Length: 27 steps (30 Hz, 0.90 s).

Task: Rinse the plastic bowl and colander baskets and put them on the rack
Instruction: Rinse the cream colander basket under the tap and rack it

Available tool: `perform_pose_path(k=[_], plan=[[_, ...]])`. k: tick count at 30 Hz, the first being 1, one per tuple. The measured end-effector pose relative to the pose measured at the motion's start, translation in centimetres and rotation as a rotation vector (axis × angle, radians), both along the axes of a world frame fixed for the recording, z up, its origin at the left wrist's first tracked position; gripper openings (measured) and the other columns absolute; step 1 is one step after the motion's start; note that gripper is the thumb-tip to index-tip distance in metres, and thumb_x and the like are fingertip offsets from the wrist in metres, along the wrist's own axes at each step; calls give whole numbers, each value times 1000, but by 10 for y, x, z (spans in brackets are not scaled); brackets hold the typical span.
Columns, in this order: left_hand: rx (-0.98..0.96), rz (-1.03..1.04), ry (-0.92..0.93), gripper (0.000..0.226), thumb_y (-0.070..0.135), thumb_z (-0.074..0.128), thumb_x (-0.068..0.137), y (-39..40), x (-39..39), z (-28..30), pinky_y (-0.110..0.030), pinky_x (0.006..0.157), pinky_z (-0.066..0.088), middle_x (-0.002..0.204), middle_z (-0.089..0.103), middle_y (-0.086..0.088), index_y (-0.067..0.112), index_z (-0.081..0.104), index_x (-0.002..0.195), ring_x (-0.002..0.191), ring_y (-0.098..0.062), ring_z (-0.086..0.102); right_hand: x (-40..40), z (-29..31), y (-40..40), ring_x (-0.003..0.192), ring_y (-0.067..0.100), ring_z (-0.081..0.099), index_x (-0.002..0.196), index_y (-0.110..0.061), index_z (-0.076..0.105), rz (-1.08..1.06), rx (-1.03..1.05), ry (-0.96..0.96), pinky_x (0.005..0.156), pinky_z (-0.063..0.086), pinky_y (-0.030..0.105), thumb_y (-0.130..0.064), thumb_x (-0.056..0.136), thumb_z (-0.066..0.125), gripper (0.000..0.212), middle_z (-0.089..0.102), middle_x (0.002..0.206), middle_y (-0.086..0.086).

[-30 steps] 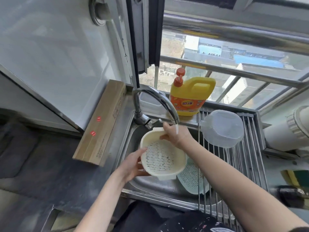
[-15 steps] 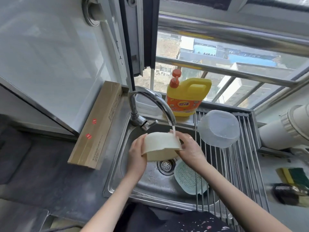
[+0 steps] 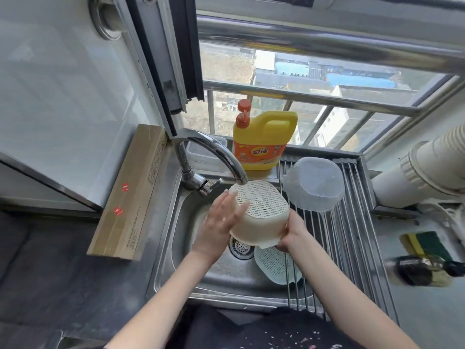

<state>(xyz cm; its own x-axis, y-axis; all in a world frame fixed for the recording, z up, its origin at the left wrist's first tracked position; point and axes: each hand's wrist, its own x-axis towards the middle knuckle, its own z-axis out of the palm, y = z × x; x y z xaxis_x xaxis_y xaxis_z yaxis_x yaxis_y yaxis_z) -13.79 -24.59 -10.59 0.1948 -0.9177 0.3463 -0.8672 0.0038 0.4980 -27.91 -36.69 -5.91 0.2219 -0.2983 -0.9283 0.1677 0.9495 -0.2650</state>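
Note:
I hold a cream colander basket (image 3: 261, 215) upside down under the faucet spout (image 3: 239, 178), its slotted bottom facing up. My left hand (image 3: 224, 217) lies flat against its left side with the fingers spread. My right hand (image 3: 292, 231) grips its lower right rim. A pale green colander basket (image 3: 274, 265) lies in the sink (image 3: 181, 238) below, partly under the rack. A clear plastic bowl (image 3: 314, 183) rests upside down on the roll-up wire rack (image 3: 352, 235) at its far end.
A yellow dish soap jug (image 3: 261, 142) stands behind the sink by the window. A long cardboard box (image 3: 130, 195) lies on the counter to the left. A green and yellow sponge (image 3: 425, 245) and a dark object sit at the right, below a white ribbed pipe (image 3: 432, 159).
I have turned the cream colander from open side facing me to fully upside down under the faucet. My left hand slid onto its side and my right hand dropped to the lower rim.

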Motion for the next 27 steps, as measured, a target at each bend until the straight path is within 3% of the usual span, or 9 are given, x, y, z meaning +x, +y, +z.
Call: perform_pose_path(k=[2,3,5,7,12,15,19,23,27], plan=[[119,240,325,85,-9,53,88,3,-1,7,-26,107,31,155,23,5,45,22,146,137,-4,25,11,-10,0,96,30,64,89,-16,70,-61,-113,34,95,49,46,-37,91,46,32,72,97,10],[168,356,647,72,-4,48,93,5,-1,9,-23,107,33,154,30,3,39,26,147,133,-3,32,14,-17,1,93,28,63,81,-17,68,-79,-172,14,96,48,45,-34,89,47,29,70,96,8],[188,466,1425,44,9,40,101,6,2,13,-33,94,50,140,51,-8,23,42,143,117,-15,55,18,-34,6,90,26,60,71,-18,62,-105,-246,-56,93,48,44,-30,86,49,23,65,96,9],[202,461,1855,38,30,31,104,5,4,13,-38,78,54,123,61,-14,14,56,127,100,-23,62,18,-44,12,83,24,60,69,-18,59,-121,-261,-137,79,52,40,-29,87,49,23,62,91,8],[195,337,1798,40,41,51,93,-15,-9,18,-40,87,52,115,69,-9,12,63,118,106,-23,63,-3,-62,21,81,27,60,84,-13,66,-89,-93,-104,70,48,33,-32,93,39,34,67,91,10],[228,306,1594,23,35,56,90,-30,-16,20,-25,72,53,97,73,2,18,65,102,89,-11,66,-17,-69,18,90,29,57,93,-14,62,2,-84,-27,77,43,35,-31,92,38,30,64,101,12],[218,294,1592,44,53,57,74,-46,-13,20,-32,82,54,96,73,-2,16,68,96,90,-15,65,-17,-62,10,77,33,49,89,-13,59,-50,-148,-179,68,33,34,-27,75,48,23,64,90,15],[173,327,1773,83,71,63,60,-52,-2,16,-43,95,51,115,69,-15,9,66,115,110,-27,64,-19,-57,-1,73,26,45,81,-14,59,-8,-296,-251,64,38,31,-27,85,41,22,59,89,12],[217,425,2173,75,73,37,83,-48,1,14,-51,107,38,125,60,-20,13,59,122,126,-35,49,-12,-36,-12,56,12,40,78,-15,56,261,-624,-68,47,39,22,-31,96,39,30,51,64,-1]])
